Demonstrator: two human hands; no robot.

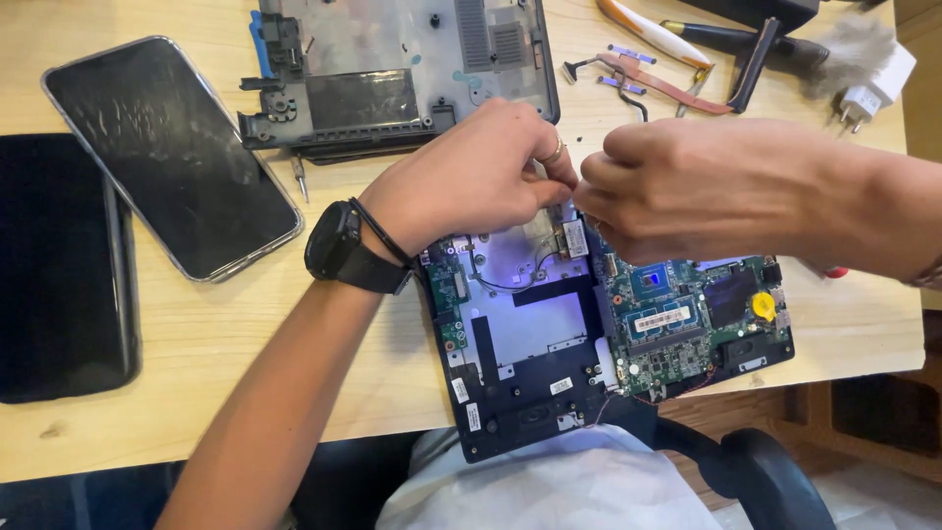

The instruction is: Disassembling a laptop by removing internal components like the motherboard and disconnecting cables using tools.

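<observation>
Opened laptop base (589, 334) at near table (245, 324) edge, both hands over its far rim.

Green mainboard (687, 324) occupies the base's right half. Left hand (471, 177), watch (339, 245) on wrist, and right hand (687, 186) are curled, fingertips meeting at the base's far edge; what they pinch cannot be told. Left of base: phone (172, 152), black tablet (59, 265). Beyond base: removed bottom cover (392, 69), loose cables (638, 79), white charger (878, 83).
</observation>
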